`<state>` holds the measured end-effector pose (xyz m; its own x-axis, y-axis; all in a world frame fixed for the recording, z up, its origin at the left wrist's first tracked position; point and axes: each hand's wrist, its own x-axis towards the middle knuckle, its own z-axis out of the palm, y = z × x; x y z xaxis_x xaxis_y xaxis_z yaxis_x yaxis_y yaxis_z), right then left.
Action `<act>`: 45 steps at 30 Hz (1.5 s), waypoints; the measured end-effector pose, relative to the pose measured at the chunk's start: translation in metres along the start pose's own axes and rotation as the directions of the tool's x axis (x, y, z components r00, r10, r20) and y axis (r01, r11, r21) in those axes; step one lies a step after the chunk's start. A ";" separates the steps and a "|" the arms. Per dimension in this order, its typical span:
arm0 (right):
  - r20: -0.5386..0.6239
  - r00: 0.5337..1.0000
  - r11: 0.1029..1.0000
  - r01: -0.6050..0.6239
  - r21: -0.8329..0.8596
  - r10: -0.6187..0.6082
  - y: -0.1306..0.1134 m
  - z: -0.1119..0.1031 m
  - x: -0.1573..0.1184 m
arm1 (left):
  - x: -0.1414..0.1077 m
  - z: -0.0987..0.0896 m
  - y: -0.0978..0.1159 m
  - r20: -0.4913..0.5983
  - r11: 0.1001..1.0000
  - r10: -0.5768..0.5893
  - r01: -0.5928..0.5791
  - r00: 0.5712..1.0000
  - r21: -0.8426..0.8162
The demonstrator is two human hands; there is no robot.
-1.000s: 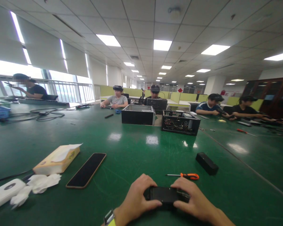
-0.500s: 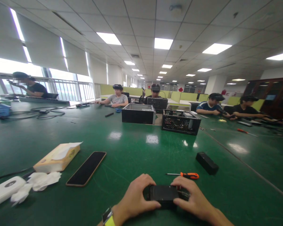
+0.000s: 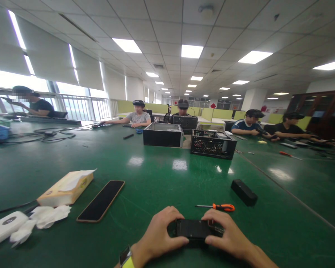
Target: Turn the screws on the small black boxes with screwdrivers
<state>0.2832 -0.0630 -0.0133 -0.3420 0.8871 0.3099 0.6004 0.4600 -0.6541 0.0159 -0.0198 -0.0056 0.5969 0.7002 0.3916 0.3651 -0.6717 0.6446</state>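
A black box-shaped device [image 3: 193, 228] is held low over the green table, close to me. My left hand [image 3: 163, 232] grips its left end between thumb and fingers, a watch with a yellow strap on that wrist. My right hand [image 3: 226, 232] closes on the right end, where some metallic part shows between the fingers; I cannot make out what it is. Just beyond the right hand lies a screwdriver [image 3: 223, 207] with an orange and black handle, its shaft pointing left. Farther right rests a black oblong block [image 3: 243, 192].
A phone [image 3: 101, 201], a tissue pack [image 3: 67, 187], crumpled tissues [image 3: 48, 216] and a white device [image 3: 7, 227] lie to the left. Farther back stand a black case [image 3: 163, 135] and an opened computer chassis [image 3: 213, 144]. Several people sit around the table; cables [image 3: 48, 133] lie at far left.
Both hands keep their hold on the black device, with almost no movement. The view has shifted very slightly. The person in grey at the back reaches an arm farther left.
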 end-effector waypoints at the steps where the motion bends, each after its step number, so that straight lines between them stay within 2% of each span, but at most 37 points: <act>1: 0.001 1.000 1.000 0.008 0.004 -0.008 0.001 0.000 0.000 | 0.000 0.000 0.000 -0.003 1.000 -0.001 0.001 1.000 0.004; 4: -0.038 0.999 1.000 0.022 -0.013 -0.022 0.004 -0.004 0.001 | 0.000 0.001 -0.001 -0.006 1.000 -0.001 0.001 1.000 0.013; 6: -0.112 0.994 0.997 -0.017 -0.071 0.009 0.009 -0.011 0.004 | 0.000 0.000 0.000 -0.002 1.000 -0.002 0.002 1.000 0.013; 10: -0.316 0.941 0.956 -0.195 -0.220 0.119 0.034 -0.033 0.006 | 0.000 0.000 0.001 0.015 1.000 -0.021 0.021 1.000 0.021; 13: -0.354 0.907 0.930 -0.310 -0.197 0.227 0.060 -0.046 0.001 | 0.001 0.000 0.001 0.022 0.999 -0.034 0.034 0.999 0.030; 16: -0.321 0.906 0.937 -0.329 -0.116 0.278 0.075 -0.053 -0.004 | 0.001 0.000 0.000 0.018 0.999 -0.032 0.032 0.999 0.033; 20: -0.339 0.894 0.953 -0.300 0.031 0.293 0.074 -0.057 -0.004 | 0.001 0.001 0.000 0.017 0.999 -0.028 0.028 0.999 0.038; 22: -0.385 0.869 0.950 -0.278 0.139 0.311 0.070 -0.058 -0.002 | 0.001 0.000 0.001 0.015 0.999 -0.027 0.027 1.000 0.039; 26: -0.505 0.782 0.913 -0.194 0.360 0.366 0.061 -0.056 -0.001 | 0.000 -0.001 0.002 0.013 0.999 -0.024 0.023 1.000 0.032; 28: -0.538 0.744 0.867 -0.111 0.486 0.397 0.056 -0.055 -0.001 | 0.000 -0.001 0.002 0.014 0.999 -0.021 0.021 1.000 0.029; 31: -0.504 0.713 0.689 0.042 0.723 0.486 0.048 -0.053 -0.001 | 0.000 0.000 0.002 0.013 0.999 -0.016 0.015 1.000 0.030; 33: -0.459 0.716 0.585 0.088 0.806 0.526 0.043 -0.053 -0.001 | 0.000 0.000 0.001 0.012 0.999 -0.018 0.017 1.000 0.035; 38: -0.384 0.748 0.473 0.107 0.875 0.541 0.031 -0.053 -0.002 | 0.000 0.000 0.001 0.016 0.999 -0.032 0.031 0.999 0.043; 42: -0.334 0.809 0.463 0.088 0.882 0.484 0.017 -0.048 -0.002 | 0.000 0.000 0.001 0.013 0.999 -0.029 0.029 0.999 0.038; 45: -0.301 0.829 0.465 0.057 0.884 0.471 0.009 -0.041 0.000 | 0.000 0.001 0.000 0.013 0.999 -0.025 0.024 1.000 0.039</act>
<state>0.3187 -0.0577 0.0093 0.2164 0.9636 0.1570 -0.3791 0.2312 -0.8960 0.0165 -0.0203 -0.0059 0.5968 0.7136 0.3668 0.4070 -0.6632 0.6281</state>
